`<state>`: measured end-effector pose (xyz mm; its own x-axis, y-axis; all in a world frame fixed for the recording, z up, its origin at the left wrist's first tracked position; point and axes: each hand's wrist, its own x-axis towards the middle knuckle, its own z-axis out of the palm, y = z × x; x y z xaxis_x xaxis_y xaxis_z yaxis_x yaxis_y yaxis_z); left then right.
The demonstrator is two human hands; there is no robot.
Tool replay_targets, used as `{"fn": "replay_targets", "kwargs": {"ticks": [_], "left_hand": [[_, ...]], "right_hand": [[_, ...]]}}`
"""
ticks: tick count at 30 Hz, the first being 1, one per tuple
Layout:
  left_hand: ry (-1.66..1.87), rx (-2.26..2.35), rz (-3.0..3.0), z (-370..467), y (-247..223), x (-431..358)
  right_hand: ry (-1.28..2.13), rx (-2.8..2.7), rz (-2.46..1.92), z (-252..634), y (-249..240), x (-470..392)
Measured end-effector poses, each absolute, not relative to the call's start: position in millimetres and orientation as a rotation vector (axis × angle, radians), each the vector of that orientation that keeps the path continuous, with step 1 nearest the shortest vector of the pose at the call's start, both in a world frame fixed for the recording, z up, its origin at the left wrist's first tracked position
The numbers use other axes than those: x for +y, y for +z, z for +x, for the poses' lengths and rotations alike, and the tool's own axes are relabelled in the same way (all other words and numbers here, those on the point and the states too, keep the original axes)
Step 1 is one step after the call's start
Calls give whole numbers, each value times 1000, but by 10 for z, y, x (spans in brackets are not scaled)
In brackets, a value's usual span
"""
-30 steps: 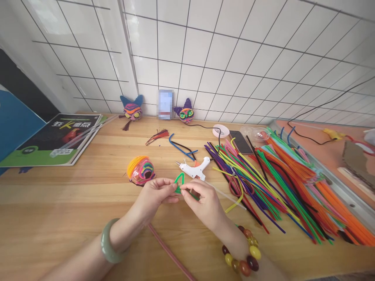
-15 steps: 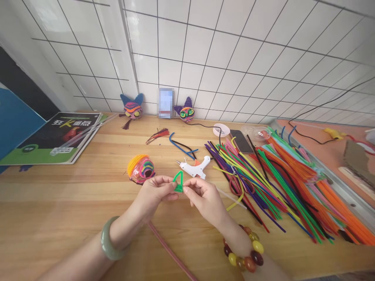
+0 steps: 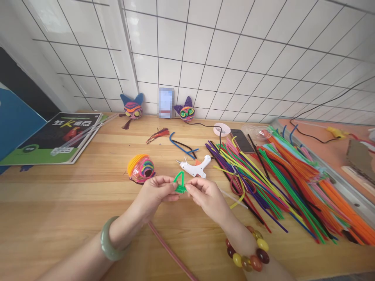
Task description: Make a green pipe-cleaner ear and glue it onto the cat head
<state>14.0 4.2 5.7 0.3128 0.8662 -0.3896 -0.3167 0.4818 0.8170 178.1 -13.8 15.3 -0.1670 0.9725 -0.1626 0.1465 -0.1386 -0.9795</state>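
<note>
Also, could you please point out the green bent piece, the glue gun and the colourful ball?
Green bent piece (image 3: pixel 181 189), head view: its base.
Glue gun (image 3: pixel 195 169), head view: its white body.
Colourful ball (image 3: pixel 140 168), head view: middle of its side.

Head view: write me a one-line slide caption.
Left hand holds a bent green pipe cleaner, right hand at its edge; beyond, a white glue gun lies on the wooden table.

Wooden table (image 3: pixel 73 218) around a white glue gun (image 3: pixel 195 169)
Left of the glue gun sits a multicoloured ball (image 3: pixel 136 164); right of it spread pipe cleaners (image 3: pixel 285 187); behind it lies a red tassel (image 3: pixel 159 134).
</note>
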Motion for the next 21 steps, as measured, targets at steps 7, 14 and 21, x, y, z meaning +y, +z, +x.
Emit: {"fn": "replay_targets", "kwargs": {"ticks": [7, 14, 21], "left_hand": [[852, 919, 723, 134, 66, 33], [819, 926, 695, 152, 97, 25], [824, 962, 732, 171, 112, 21]], "right_hand": [[1513, -1287, -1292, 1757, 134, -143], [1310, -1440, -1309, 1738, 124, -161], [1249, -1481, -1364, 1719, 123, -171]]}}
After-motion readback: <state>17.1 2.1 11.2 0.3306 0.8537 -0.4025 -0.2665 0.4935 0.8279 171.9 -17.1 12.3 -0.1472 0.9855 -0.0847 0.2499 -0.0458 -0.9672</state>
